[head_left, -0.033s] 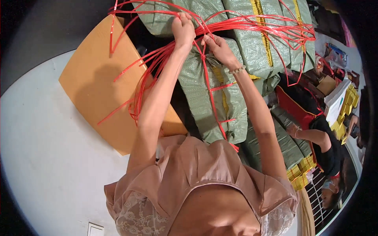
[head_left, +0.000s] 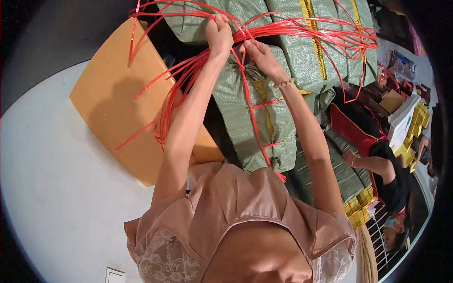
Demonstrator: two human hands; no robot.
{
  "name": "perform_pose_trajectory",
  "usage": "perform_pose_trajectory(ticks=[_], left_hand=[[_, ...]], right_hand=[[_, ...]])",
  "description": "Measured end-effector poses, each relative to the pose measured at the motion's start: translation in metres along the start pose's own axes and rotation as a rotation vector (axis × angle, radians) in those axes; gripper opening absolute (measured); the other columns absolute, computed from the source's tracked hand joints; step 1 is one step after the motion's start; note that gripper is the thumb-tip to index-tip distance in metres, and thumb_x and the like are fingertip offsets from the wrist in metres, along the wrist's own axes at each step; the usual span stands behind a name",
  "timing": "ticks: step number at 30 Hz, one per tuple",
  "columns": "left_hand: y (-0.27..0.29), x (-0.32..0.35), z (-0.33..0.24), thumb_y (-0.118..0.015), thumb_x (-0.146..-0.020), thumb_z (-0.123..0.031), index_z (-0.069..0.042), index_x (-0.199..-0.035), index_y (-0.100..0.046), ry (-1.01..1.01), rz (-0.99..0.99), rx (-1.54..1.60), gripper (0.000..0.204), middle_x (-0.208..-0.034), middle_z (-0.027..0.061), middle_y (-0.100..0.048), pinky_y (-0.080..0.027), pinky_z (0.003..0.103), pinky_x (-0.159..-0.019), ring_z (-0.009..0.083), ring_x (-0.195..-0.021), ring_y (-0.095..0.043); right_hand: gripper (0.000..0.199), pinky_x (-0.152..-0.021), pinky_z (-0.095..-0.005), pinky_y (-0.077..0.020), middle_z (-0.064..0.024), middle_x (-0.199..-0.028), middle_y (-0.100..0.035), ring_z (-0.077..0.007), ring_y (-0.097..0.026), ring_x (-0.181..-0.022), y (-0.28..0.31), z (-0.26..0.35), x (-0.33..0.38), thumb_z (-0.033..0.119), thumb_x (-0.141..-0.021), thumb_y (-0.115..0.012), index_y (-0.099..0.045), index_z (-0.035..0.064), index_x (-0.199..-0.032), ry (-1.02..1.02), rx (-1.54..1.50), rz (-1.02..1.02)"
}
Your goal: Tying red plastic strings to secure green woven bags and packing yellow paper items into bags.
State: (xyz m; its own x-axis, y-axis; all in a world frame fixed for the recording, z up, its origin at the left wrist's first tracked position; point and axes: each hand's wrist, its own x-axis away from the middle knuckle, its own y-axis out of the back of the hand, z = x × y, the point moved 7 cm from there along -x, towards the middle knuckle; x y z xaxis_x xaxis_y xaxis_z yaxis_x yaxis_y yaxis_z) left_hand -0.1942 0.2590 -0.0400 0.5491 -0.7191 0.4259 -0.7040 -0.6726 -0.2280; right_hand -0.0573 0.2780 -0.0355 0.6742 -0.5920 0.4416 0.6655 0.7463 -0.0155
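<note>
A bundle of red plastic twine (head_left: 302,29) lies across green woven sacks at the top of the view. My left hand (head_left: 219,38) is closed in a fist on strands of the twine above the nearest green woven sack (head_left: 236,113). Beside it, my right hand (head_left: 258,53) pinches the twine between thumb and fingers, close to where the strands cross. Just below, a knot (head_left: 242,69) sits at the sack's gathered end, with red twine running down its length. Other strands hang left past my left forearm, their ends loose.
A brown cardboard box (head_left: 118,104) stands left of the sacks, against a white surface (head_left: 47,141). More green sacks (head_left: 309,52) are stacked at the back right. A co-worker (head_left: 384,170) in dark clothing is at the right, near yellow packs (head_left: 361,207) and a wire rack (head_left: 383,231).
Both hands keep almost the same place and grip. A loose twine loop at the upper left has swung slightly left.
</note>
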Motion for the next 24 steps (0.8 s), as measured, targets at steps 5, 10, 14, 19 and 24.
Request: perform_pose_trajectory(ticks=[5,10,14,19,24], left_hand=[[0.01,0.016,0.001,-0.033,-0.097,-0.023,-0.003,-0.091,-0.045,-0.031,-0.074,0.072,0.023,-0.065,0.0026,-0.048,-0.04,0.025,-0.045,0.0105,-0.046,-0.044],[0.03,0.06,0.003,-0.052,-0.091,-0.025,0.0,-0.105,-0.047,-0.173,-0.068,-0.258,0.029,-0.077,0.0036,-0.053,-0.043,0.024,-0.059,0.0084,-0.07,-0.052],[0.006,0.099,0.022,-0.063,-0.082,-0.017,0.0,-0.093,-0.056,-0.222,0.116,-0.381,0.021,-0.076,0.0071,-0.058,-0.045,0.03,-0.062,0.0176,-0.071,-0.057],[0.004,0.104,0.021,-0.065,-0.078,-0.014,0.001,-0.082,-0.063,-0.303,0.024,-0.518,0.016,-0.078,0.0159,-0.06,-0.046,0.036,-0.064,0.0281,-0.072,-0.06],[0.01,0.097,0.039,-0.066,-0.078,-0.019,0.001,-0.082,-0.064,-0.192,0.139,-0.528,0.02,-0.071,0.0159,-0.062,-0.045,0.033,-0.062,0.0243,-0.064,-0.059]], right_hand=[[0.037,-0.054,-0.0214,-0.032,0.0068,-0.064,-0.034,-0.0059,-0.032,-0.056,0.013,0.003,-0.009,0.036,-0.097,-0.036,-0.057,0.0061,-0.091,-0.223,-0.356,-0.017],[0.045,-0.049,-0.0217,-0.0265,0.0074,-0.059,-0.026,-0.0063,-0.024,-0.05,0.001,0.027,-0.029,0.043,-0.097,-0.028,-0.051,0.0101,-0.079,-0.24,-0.477,0.012],[0.046,-0.041,-0.0262,-0.0147,0.0063,-0.052,-0.023,-0.0088,-0.017,-0.044,-0.022,0.033,-0.043,0.044,-0.096,-0.024,-0.036,0.0146,-0.062,-0.309,-0.651,0.036],[0.046,-0.04,-0.0267,-0.014,0.0056,-0.051,-0.019,-0.0094,-0.016,-0.042,-0.024,0.038,-0.052,0.039,-0.098,-0.021,-0.027,0.017,-0.058,-0.317,-0.861,-0.122],[0.044,-0.039,-0.0264,-0.0144,0.0054,-0.051,-0.021,-0.0093,-0.016,-0.042,-0.01,0.039,-0.057,0.038,-0.097,-0.026,-0.029,0.016,-0.059,-0.248,-0.804,-0.206]])
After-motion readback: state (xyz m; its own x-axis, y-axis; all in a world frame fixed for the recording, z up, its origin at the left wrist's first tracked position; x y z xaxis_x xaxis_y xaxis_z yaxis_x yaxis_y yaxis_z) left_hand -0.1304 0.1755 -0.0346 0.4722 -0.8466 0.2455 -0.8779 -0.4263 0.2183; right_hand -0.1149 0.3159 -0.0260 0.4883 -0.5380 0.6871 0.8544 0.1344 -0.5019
